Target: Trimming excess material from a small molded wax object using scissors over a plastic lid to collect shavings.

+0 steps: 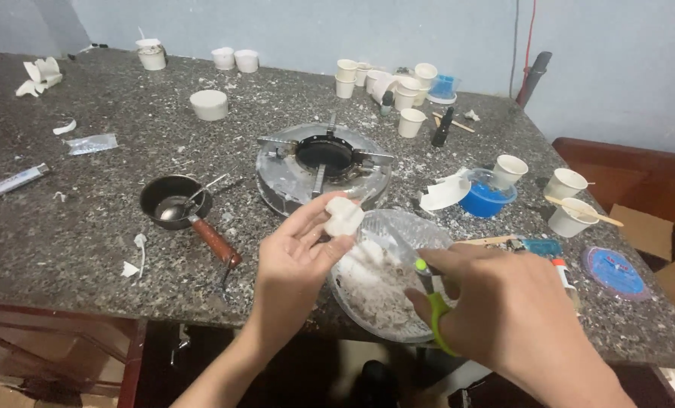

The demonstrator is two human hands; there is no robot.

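Observation:
My left hand [296, 253] pinches a white lump of wax [342, 217] between thumb and fingers, held above the rim of a clear bowl [428, 230]. The bowl holds white flakes and chunks and sits at the near edge of the speckled stone table [73, 242]. My right hand [504, 313] grips a pair of scissors with green handles [434, 310]; their blades point toward the lump over the bowl.
A round metal gas burner [318, 166] stands just behind the bowl. A small black pan with a spoon and a brown handle [177, 202] lies to the left. White cups [398, 83], a blue-filled bowl [485, 196], sticks and a blue lid [616, 272] crowd the right and back.

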